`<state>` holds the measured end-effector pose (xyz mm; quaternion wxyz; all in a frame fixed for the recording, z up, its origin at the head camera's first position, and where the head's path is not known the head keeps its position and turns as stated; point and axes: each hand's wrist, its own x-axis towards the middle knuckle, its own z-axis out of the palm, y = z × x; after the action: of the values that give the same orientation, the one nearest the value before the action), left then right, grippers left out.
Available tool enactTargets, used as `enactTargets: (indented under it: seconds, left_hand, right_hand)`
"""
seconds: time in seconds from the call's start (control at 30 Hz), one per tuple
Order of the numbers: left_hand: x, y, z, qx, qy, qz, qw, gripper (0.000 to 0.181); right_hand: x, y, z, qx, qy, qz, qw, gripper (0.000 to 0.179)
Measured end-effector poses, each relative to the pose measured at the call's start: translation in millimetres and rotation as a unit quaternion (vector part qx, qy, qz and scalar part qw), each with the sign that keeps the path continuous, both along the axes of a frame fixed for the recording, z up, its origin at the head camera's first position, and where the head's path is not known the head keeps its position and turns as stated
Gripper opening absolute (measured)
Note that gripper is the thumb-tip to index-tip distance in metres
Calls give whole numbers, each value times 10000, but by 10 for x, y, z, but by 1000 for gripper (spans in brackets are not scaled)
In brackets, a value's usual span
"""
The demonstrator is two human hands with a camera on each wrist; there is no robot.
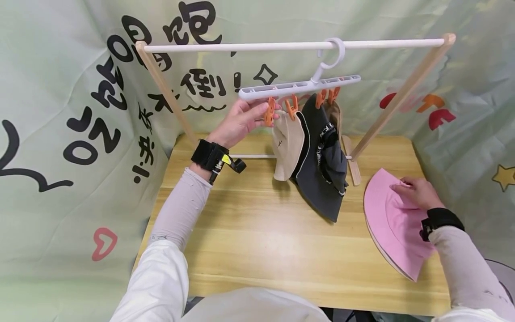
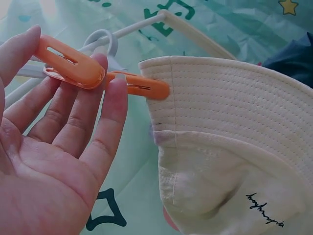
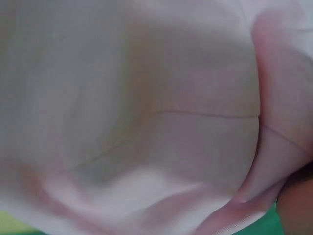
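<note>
My left hand [image 1: 238,124] pinches an orange clothes clip [image 2: 73,63] at the left end of the pale hanger [image 1: 289,89]. No fabric shows in that clip. Beside it, a second orange clip [image 2: 146,88] bites the brim of a beige bucket hat [image 1: 287,145]. Dark hats [image 1: 315,174] hang behind it from further clips [image 1: 320,98], overlapping so their edges are partly hidden. At the right, my right hand [image 1: 420,192] grips a pink bucket hat [image 1: 380,210], folded flat over the table. Blurred pink cloth [image 3: 195,156] fills the right wrist view.
A wooden-legged rack with a white top rail [image 1: 241,47] carries the hanger over the wooden table [image 1: 249,250]. Its right foot [image 1: 352,165] lies between the dark hats and the pink one. Printed cloth [image 1: 80,201] encloses the back and sides.
</note>
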<state>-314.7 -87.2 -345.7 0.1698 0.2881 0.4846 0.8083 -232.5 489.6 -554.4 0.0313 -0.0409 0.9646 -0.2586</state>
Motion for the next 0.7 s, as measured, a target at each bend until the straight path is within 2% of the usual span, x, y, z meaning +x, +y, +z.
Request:
enactTargets:
  seconds: [0.27, 0.43, 0.57, 0.7]
  left_hand:
    - [12, 12, -11, 22, 48, 51, 10000, 41]
    - [27, 20, 1, -104, 280, 269, 9992, 46]
    - [32, 34, 73, -639, 609, 610, 9942, 40]
    - [28, 28, 126, -1164, 861, 772, 9864, 40]
  right_hand:
    - [210, -87, 30, -418, 194, -340, 9984, 34]
    - [296, -134, 114, -563, 529, -436, 9961, 27]
    - [388, -176, 224, -506, 690, -511, 9950, 26]
    - [522, -288, 384, -452, 762, -626, 9941, 28]
